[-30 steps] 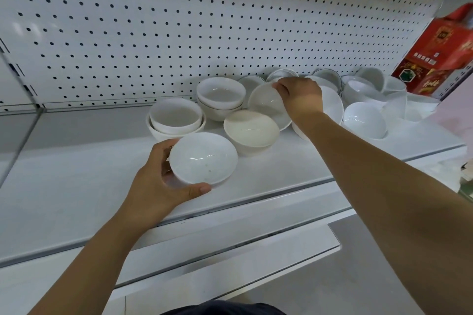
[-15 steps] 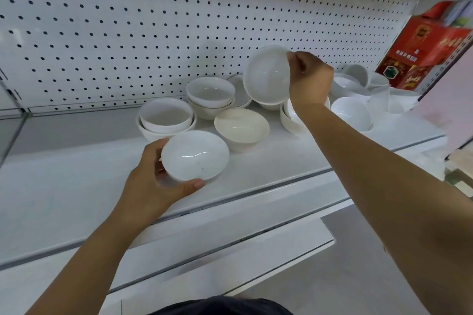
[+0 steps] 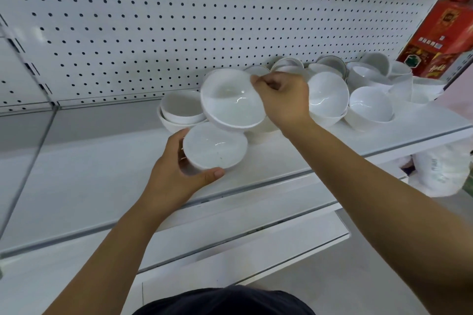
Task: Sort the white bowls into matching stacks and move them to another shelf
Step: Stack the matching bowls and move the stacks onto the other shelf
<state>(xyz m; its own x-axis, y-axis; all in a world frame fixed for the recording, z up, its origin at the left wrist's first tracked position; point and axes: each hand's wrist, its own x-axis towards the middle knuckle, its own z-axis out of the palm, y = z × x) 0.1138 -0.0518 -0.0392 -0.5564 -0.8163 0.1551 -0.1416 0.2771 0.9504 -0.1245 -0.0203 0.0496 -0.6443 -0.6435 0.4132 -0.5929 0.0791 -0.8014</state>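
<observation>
The right hand (image 3: 281, 102) has swung its pinched bowl (image 3: 230, 102) over the left hand (image 3: 171, 179)'s gripped bowl (image 3: 213, 147); stacking looks imminent.

Perforated back panel (image 3: 179, 20): white sheet metal with regular rows of small dark holes, filling the upper field. Slotted upright (image 3: 28, 64): white post with paired dark slots, running diagonally along the panel's left edge. Red carton (image 3: 445, 33): at the panel's right edge, tilted, printed in gold with a green emblem low on its face; lettering illegible. White wrapped package (image 3: 442, 174): well below the panel's right end, bearing a small barcode label. Grey floor (image 3: 345, 284): lowest, right of centre.
</observation>
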